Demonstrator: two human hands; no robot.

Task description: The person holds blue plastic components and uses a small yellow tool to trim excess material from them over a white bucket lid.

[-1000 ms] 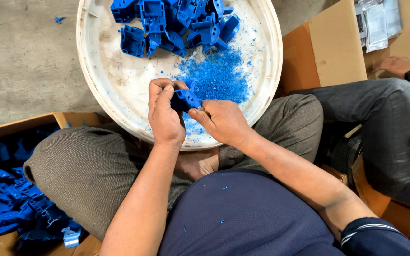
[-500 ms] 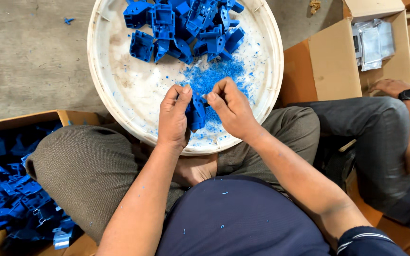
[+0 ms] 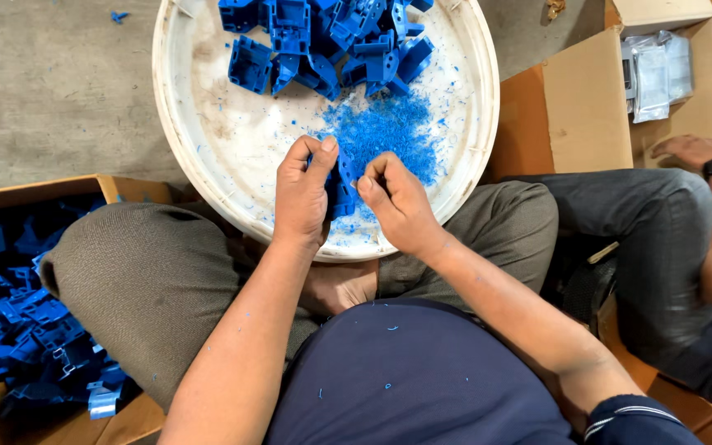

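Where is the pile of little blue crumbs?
In the head view, the blue shavings lie inside the round white tray, right of its middle, just below the heap of blue plastic parts and just above the person's two hands.

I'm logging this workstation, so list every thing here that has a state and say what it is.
Left hand: gripping small blue plastic part.
Right hand: pinching the same part.
Round white tray: holds blue parts and shavings.
Left cardboard box: open, holds blue parts.
Right cardboard box: open.
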